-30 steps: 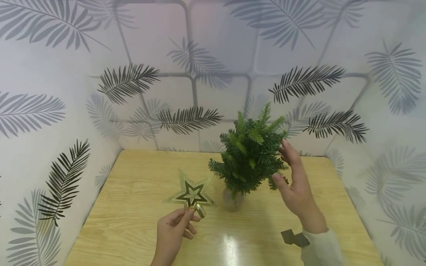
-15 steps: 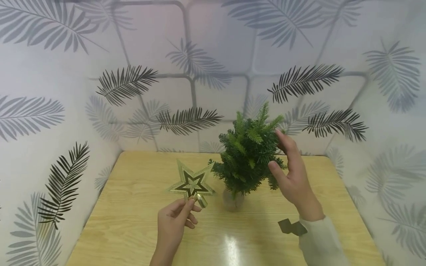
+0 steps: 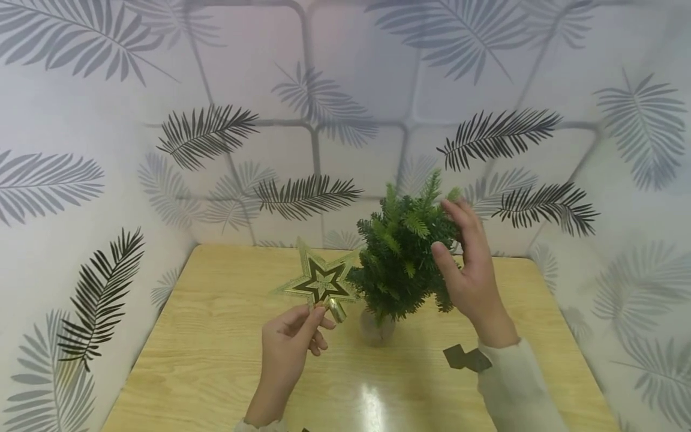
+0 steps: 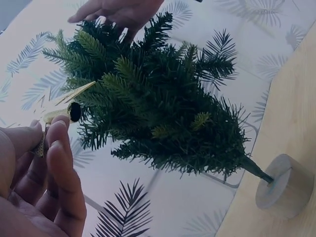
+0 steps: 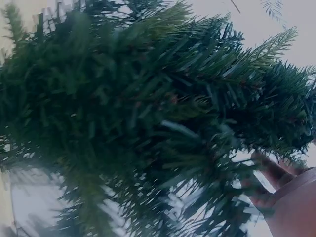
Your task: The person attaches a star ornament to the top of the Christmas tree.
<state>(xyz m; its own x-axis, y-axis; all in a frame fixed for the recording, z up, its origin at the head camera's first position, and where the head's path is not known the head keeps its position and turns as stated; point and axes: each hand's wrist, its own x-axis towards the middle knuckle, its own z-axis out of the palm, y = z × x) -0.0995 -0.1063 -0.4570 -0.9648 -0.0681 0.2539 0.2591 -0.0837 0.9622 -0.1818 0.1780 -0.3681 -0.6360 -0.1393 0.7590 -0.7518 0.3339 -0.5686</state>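
A small artificial Christmas tree [image 3: 405,258] stands upright on a round pale base [image 4: 284,187] on the table. My left hand [image 3: 291,342] pinches a gold star tree topper [image 3: 323,281] near its lower edge, just left of the tree. The topper's hollow gold socket [image 4: 75,112] shows its dark opening in the left wrist view. My right hand [image 3: 469,276] is at the tree's right side, thumb and fingers spread against the upper branches. In the right wrist view, branches cover most of the picture and partly hide the right fingers [image 5: 276,173].
The wood-grain table [image 3: 216,336] carries the tree near its middle. Behind and beside it rise pale walls [image 3: 356,78] printed with grey and black leaves. Dark square tags [image 3: 466,358] are by the right sleeve [image 3: 513,384].
My left hand has raised the star topper up and slightly right, closer to the tree. My right hand has slid upward and left along the branches. The tree stays in place.
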